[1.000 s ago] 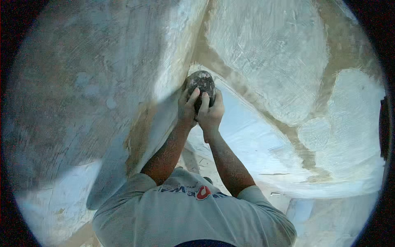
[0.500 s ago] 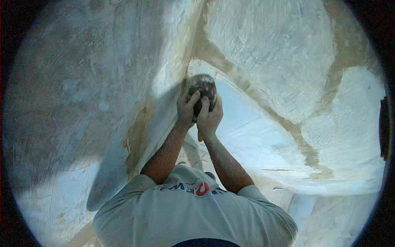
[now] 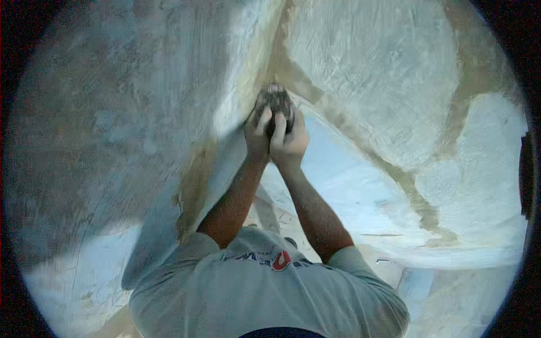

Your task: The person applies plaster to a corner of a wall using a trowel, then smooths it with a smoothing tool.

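Note:
Both of my hands grip a dark, mottled, rounded object point(image 3: 274, 97), possibly a stone, its top showing above my fingers. My left hand point(image 3: 257, 133) is wrapped round its left side and my right hand point(image 3: 289, 142) round its right side, fingers over its near face. The object is at the narrow corner where a long pale ridge point(image 3: 242, 62) meets a tan-edged bluish-white sloping surface point(image 3: 338, 163); whether it touches them I cannot tell. Its lower part is hidden by my hands.
A large mottled grey-blue plastered surface point(image 3: 112, 124) rises on the left. On the right, pale rough patches point(image 3: 366, 73) are divided by tan bands point(image 3: 406, 180). A small metal piece point(image 3: 383, 261) lies low on the right. A dark narrow shape point(image 3: 525, 174) sits at the right rim.
My hands and the dark object dipped slightly half a second ago and have since moved up, further into the corner, both still gripping it.

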Demonstrator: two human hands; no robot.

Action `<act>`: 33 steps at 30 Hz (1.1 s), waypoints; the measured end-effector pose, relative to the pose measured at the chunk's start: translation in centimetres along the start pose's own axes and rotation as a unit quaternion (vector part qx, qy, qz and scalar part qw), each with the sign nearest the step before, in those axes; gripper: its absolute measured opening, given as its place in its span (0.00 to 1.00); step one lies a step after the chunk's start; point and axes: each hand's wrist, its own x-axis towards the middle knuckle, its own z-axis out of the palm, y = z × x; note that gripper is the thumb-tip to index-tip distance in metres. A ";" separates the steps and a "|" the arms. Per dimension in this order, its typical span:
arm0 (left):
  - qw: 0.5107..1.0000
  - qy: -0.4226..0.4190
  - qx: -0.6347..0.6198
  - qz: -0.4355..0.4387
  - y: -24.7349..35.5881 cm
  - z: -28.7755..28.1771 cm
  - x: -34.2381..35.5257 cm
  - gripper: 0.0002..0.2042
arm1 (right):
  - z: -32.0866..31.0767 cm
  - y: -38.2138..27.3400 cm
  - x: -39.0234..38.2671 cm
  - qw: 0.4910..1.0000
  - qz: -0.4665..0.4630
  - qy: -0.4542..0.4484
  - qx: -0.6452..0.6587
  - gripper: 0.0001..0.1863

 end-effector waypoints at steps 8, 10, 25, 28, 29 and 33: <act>0.907 0.163 -0.311 -0.232 4.5 1.7 -0.3 0.19 | -0.3 0.0 -1.0 0.998 -0.054 0.033 -0.009 0.18; 0.890 0.112 -0.372 -0.240 4.1 1.0 1.2 0.18 | -0.6 -1.6 0.7 0.999 -0.045 -0.020 -0.012 0.17; 0.996 0.075 0.029 -0.035 6.1 3.8 -0.4 0.16 | -3.5 -1.8 -0.4 0.996 0.014 -0.041 -0.082 0.13; 0.860 0.092 -0.454 -0.215 7.3 3.2 -0.3 0.16 | -3.8 -3.0 -0.6 0.993 0.029 -0.074 -0.082 0.14; 0.879 0.092 -0.414 -0.219 7.6 3.3 -0.6 0.15 | -4.2 -2.7 -0.7 0.994 0.029 -0.081 -0.069 0.14; 0.859 0.064 -0.422 -0.283 7.2 3.2 -2.6 0.12 | -6.3 -0.3 -3.5 0.998 0.063 0.000 0.019 0.17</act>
